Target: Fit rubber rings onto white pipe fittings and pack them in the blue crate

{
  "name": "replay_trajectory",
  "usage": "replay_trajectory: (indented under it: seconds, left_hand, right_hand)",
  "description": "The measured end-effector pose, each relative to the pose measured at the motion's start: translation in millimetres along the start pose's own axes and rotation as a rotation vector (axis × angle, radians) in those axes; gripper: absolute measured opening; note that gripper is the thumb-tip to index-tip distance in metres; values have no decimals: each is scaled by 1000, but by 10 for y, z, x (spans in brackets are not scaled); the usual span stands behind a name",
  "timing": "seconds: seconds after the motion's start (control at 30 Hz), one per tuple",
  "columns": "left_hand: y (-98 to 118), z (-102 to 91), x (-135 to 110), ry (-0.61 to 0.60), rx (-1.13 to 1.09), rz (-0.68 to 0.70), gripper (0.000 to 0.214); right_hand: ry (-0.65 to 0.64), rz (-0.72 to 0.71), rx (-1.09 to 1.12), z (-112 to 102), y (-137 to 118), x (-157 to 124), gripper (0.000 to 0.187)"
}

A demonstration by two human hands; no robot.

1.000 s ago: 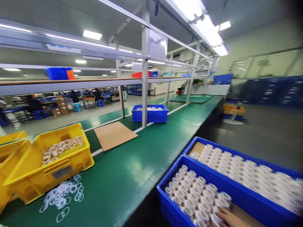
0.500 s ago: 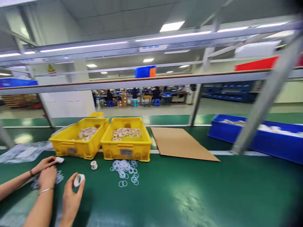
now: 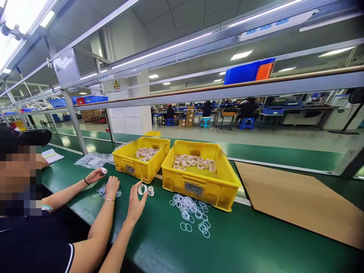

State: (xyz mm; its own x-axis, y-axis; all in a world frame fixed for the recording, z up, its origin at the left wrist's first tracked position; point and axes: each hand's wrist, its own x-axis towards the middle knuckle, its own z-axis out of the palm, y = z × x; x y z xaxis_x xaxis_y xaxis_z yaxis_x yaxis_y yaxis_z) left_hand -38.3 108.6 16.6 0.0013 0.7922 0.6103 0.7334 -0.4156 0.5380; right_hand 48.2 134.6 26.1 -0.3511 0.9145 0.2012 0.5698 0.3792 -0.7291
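Observation:
My left hand (image 3: 136,203) is closed around a white plastic ring-shaped fitting (image 3: 142,189), pinched between thumb and fingers above the green table. Right beside it a white flanged fitting (image 3: 151,191) stands upright on the table. To the right lies a loose heap of thin white rings (image 3: 189,208), in front of a yellow bin (image 3: 210,189) with white fittings (image 3: 196,162) inside. My right hand is out of view.
At my left a co-worker's hand (image 3: 96,176) holds a white fitting (image 3: 104,170); their other hand (image 3: 112,185) is over more thin rings (image 3: 101,190). A second yellow bin (image 3: 139,168) stands behind. Brown cardboard (image 3: 292,197) lies at right, a plastic bag (image 3: 93,160) at left.
The view has swung left, bringing the co-worker's head and body into sight. The blue bin at right has left the picture. My left hand still holds the ring-shaped fitting.

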Motion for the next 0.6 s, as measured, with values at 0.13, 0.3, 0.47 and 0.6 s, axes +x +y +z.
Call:
replay_trajectory:
  seconds: [0.13,0.3,0.47,0.6]
  left_hand:
    - [-367,-112,300,-55,28,34,32]
    - [-1105,-413,783,-138,111,40,28]
    - [-1637,-416,946,-187,176,39,45]
    - [-1804,-345,942,-196,206,48,44]
  right_hand:
    - [73,-96,-30,-57,-2,114,81]
    - [114,-160,-123,-288,58,247,68]
    - [129,-203,-214,-421,68,260,59]
    - [244,-252,-238,-426,146,94,51]
